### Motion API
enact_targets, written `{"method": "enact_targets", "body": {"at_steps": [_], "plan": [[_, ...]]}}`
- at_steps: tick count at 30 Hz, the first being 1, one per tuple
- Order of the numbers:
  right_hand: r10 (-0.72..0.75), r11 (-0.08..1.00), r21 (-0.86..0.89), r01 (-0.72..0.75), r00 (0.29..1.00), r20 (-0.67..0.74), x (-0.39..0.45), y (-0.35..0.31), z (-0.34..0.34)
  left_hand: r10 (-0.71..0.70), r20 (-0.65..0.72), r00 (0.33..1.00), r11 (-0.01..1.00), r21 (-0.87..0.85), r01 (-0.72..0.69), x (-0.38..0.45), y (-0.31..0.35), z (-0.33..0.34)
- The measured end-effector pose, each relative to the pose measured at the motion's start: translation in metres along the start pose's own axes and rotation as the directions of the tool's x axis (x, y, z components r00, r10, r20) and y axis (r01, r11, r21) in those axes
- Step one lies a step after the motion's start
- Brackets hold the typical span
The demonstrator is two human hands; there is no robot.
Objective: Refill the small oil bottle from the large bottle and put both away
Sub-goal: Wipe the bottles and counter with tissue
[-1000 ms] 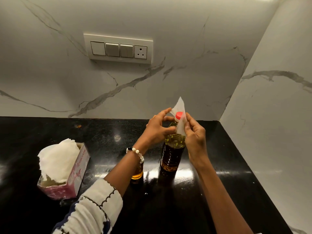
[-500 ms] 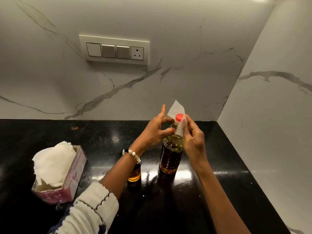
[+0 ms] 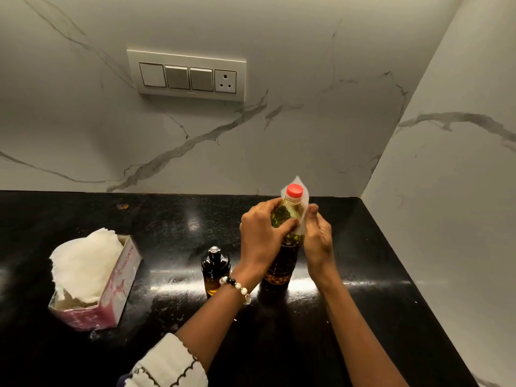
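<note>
- Head view: my left hand (image 3: 261, 233) grips the shoulder of the large bottle (image 3: 284, 247), which stands upright on the black counter (image 3: 363, 275) near the corner. My right hand (image 3: 317, 236) pinches a white tissue (image 3: 303, 208) against the bottle's neck, just under the red cap (image 3: 294, 190).
- The small oil bottle (image 3: 215, 269) stands just beside it, on the left, with its top on and a little oil at the bottom.
- I judge the large bottle is smooth, clear plastic and maybe oily, so it could slip in my left hand or tip if I rub too hard; it could then knock over the small one.
- The tissue is thin and soft. It may tear or leave bits at the neck.
- The counter is polished, glossy stone, so a bottle can slide on it easily.
- A cardboard tissue box (image 3: 111, 291) with crumpled sheets sits well apart on the left.
</note>
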State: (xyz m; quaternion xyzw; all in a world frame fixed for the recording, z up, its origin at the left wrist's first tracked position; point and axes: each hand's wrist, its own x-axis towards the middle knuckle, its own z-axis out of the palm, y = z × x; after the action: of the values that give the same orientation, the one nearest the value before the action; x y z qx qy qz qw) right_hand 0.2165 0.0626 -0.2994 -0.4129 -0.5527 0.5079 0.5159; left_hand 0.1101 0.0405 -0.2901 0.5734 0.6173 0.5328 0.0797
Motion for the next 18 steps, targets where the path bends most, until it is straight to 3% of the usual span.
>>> {"method": "enact_targets", "body": {"at_steps": [7,13,16,18], "plan": [[-0.098,0.995,0.004,0.099,0.994,-0.050,-0.019,0.009,0.006,-0.001,0.091,0.996,0.999,-0.033,0.004,0.012,-0.002,-0.003],[0.018,1.000,0.008,-0.018,0.999,-0.037,0.007,0.016,0.004,0.001,0.250,0.968,1.000,-0.006,0.000,0.028,-0.003,-0.014],[0.027,0.999,0.026,-0.026,0.999,-0.046,-0.006,0.022,0.000,-0.012,0.379,0.925,0.999,-0.042,0.030,0.034,-0.009,-0.020],[-0.015,1.000,0.013,0.016,0.996,-0.090,-0.016,0.020,0.000,-0.033,0.506,0.862,0.992,-0.091,0.091,0.042,-0.015,-0.025]]}}
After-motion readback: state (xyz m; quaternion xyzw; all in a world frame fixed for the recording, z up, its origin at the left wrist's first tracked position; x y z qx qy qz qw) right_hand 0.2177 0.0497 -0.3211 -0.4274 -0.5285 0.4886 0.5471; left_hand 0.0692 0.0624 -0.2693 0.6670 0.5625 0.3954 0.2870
